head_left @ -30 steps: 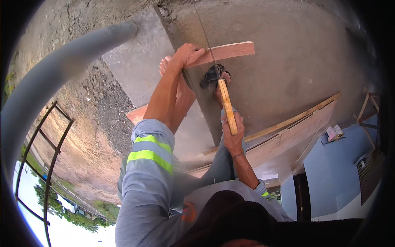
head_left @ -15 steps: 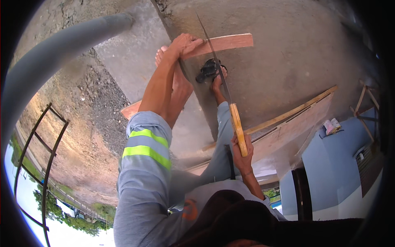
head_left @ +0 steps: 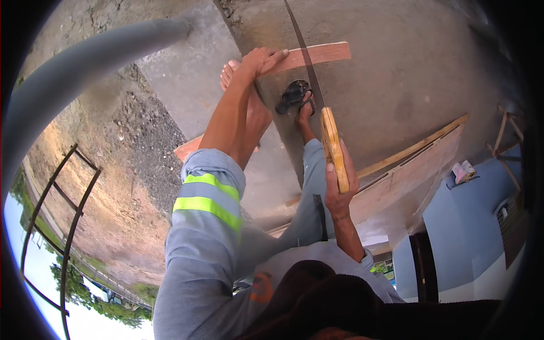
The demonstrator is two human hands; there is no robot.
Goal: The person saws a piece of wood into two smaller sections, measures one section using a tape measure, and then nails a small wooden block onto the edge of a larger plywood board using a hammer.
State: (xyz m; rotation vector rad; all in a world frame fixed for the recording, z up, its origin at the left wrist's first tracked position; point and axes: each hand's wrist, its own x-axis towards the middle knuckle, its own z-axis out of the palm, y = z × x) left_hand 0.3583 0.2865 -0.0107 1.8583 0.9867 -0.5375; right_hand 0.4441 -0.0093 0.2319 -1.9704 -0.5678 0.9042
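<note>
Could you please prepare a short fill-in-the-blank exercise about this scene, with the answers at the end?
1. The right hand grips the saw by its wooden ____.
2. The left hand rests on the reddish board, and in the picture the saw crosses this board to the ____ of that hand.
3. The left sleeve carries ____ bright yellow-green bands.
4. The thick, curved pipe is ____ in colour.

Missing words: handle; right; two; grey.
</note>
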